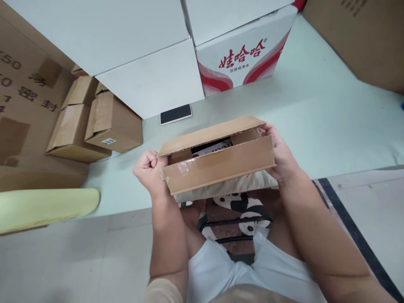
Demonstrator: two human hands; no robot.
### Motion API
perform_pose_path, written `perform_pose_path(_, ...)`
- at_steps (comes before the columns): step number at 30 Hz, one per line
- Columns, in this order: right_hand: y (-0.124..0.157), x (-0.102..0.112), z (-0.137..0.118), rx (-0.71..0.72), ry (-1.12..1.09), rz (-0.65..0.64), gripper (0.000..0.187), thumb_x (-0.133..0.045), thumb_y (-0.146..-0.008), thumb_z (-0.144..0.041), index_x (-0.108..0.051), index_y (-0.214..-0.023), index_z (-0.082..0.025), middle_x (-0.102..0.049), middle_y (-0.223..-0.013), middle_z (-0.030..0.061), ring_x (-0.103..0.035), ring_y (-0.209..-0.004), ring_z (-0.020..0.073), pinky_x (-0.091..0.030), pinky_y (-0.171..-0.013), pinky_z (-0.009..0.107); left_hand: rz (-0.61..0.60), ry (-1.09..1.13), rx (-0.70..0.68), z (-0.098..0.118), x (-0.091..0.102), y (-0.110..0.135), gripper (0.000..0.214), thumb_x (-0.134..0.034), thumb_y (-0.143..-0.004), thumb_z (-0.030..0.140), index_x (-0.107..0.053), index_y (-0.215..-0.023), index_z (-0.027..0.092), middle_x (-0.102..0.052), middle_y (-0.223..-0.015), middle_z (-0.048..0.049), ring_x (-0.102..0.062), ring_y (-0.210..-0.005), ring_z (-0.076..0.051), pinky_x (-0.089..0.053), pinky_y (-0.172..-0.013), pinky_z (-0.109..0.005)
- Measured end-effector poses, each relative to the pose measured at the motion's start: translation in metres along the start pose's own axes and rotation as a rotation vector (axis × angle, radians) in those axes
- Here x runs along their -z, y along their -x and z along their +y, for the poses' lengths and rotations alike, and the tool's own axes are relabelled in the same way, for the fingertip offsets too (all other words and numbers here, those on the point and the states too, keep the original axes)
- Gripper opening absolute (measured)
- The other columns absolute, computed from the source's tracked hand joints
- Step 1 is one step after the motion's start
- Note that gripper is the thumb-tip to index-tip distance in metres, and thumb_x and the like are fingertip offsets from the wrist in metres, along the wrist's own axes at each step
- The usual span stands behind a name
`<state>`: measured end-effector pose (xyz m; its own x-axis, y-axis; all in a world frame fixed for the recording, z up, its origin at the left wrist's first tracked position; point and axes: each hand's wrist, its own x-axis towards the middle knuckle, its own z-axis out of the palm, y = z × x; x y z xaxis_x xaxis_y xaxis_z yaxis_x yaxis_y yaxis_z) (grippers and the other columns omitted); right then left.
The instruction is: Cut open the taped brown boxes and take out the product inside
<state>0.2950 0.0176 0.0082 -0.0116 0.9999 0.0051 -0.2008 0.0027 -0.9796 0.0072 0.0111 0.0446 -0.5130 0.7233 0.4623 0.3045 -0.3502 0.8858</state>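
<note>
Head view looks down on a brown carton (217, 166) held at the near edge of a pale green counter (315, 126), above the person's lap. Left hand (148, 170) grips the carton's left end, its fingers curled tight into a fist against the cardboard. Right hand (280, 155) wraps the right end, fingers closed around the corner, with the thumb on the near wall. The carton's far flap (211, 134) stands partly raised, and through the gap a dark item with white lettering (211, 148) shows inside; what it is cannot be told. Clear tape sits on the near wall close to the left hand. A pale cloth (227, 189) lies just under the carton, touching its lower edge. Behind, on the counter, a phone (176, 114) lies flat and screen up, just beside a big white box (151, 80). To the right of that stands a white box with red print (243, 59). Several small brown cartons (94, 122) are stacked at the left, well apart from the hands.
</note>
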Motion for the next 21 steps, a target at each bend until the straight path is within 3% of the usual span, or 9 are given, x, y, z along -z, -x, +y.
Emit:
perform_pose_path(3, 0.0, 0.0, 0.0, -0.017, -0.027, 0.018, 0.076, -0.091, -0.056, -0.063, -0.058, -0.119, -0.035, -0.066, -0.138, 0.0026, -0.068, -0.123, 0.0265, -0.063, -0.092, 0.04, -0.051, 0.08, -0.006, 0.003, -0.001, 0.006, 0.06, -0.08, -0.073, 0.027, -0.026, -0.051, 0.019, -0.028, -0.054, 0.007, -0.025, -0.053, -0.008, -0.023, -0.052, -0.025)
perform_pose_path(5, 0.001, -0.001, -0.002, -0.028, -0.052, 0.05, 0.071, -0.089, -0.059, -0.063, -0.059, -0.118, -0.035, -0.068, -0.136, 0.0019, -0.069, -0.12, 0.0261, -0.063, -0.092, 0.041, -0.069, 0.092, -0.049, 0.003, 0.0, 0.009, 0.053, -0.082, -0.076, 0.033, -0.038, -0.05, 0.019, -0.039, -0.057, 0.0054, -0.034, -0.056, -0.01, -0.033, -0.056, -0.026)
perform_pose_path(7, 0.001, -0.003, -0.004, -0.051, -0.073, 0.078, 0.064, -0.084, -0.065, -0.065, -0.06, -0.117, -0.035, -0.068, -0.136, 0.0009, -0.069, -0.121, 0.0257, -0.063, -0.093, 0.041, -0.101, 0.09, -0.131, 0.002, 0.001, 0.009, 0.043, -0.08, -0.079, 0.042, -0.054, -0.053, 0.021, -0.052, -0.064, 0.0024, -0.049, -0.066, -0.014, -0.048, -0.07, -0.031)
perform_pose_path(9, 0.001, -0.006, -0.006, -0.063, -0.086, 0.091, 0.062, -0.082, -0.066, -0.066, -0.061, -0.115, -0.035, -0.068, -0.137, 0.0003, -0.069, -0.123, 0.0257, -0.063, -0.095, 0.042, -0.196, 0.109, -0.16, -0.002, 0.004, 0.008, 0.039, -0.072, -0.084, 0.054, -0.069, -0.06, 0.024, -0.067, -0.084, -0.0029, -0.062, -0.09, -0.022, -0.053, -0.095, -0.042)
perform_pose_path(11, 0.001, -0.008, -0.008, -0.052, -0.087, 0.093, 0.062, -0.083, -0.064, -0.066, -0.06, -0.113, -0.035, -0.068, -0.137, 0.0002, -0.067, -0.126, 0.0259, -0.062, -0.098, 0.042, -0.337, 0.137, -0.09, -0.009, 0.006, 0.005, 0.05, -0.059, -0.088, 0.066, -0.078, -0.068, 0.024, -0.069, -0.116, -0.007, -0.059, -0.118, -0.029, -0.045, -0.116, -0.048)
perform_pose_path(13, 0.001, -0.01, -0.009, -0.031, -0.076, 0.088, 0.062, -0.084, -0.063, -0.065, -0.059, -0.111, -0.034, -0.068, -0.137, 0.0006, -0.066, -0.128, 0.0257, -0.061, -0.099, 0.042, -0.465, 0.143, 0.002, -0.015, 0.009, 0.001, 0.061, -0.052, -0.087, 0.075, -0.081, -0.074, 0.023, -0.059, -0.136, -0.007, -0.05, -0.133, -0.033, -0.035, -0.128, -0.045)
perform_pose_path(17, 0.0, -0.01, -0.006, -0.031, -0.052, 0.078, 0.062, -0.082, -0.064, -0.067, -0.058, -0.111, -0.035, -0.065, -0.143, 0.0004, -0.063, -0.132, 0.0261, -0.06, -0.102, 0.043, -0.585, 0.085, 0.044, -0.019, 0.017, -0.004, 0.059, -0.054, -0.084, 0.076, -0.084, -0.08, 0.025, -0.051, -0.136, -0.0066, -0.045, -0.138, -0.033, -0.023, -0.135, -0.044)
perform_pose_path(21, -0.001, -0.009, -0.005, -0.027, -0.062, 0.081, 0.061, -0.081, -0.066, -0.068, -0.057, -0.112, -0.035, -0.065, -0.143, 0.0001, -0.063, -0.133, 0.0261, -0.06, -0.101, 0.041, -0.66, 0.06, -0.013, -0.016, 0.023, -0.002, 0.059, -0.049, -0.087, 0.075, -0.086, -0.084, 0.028, -0.048, -0.142, -0.0058, -0.041, -0.14, -0.035, -0.019, -0.136, -0.045)
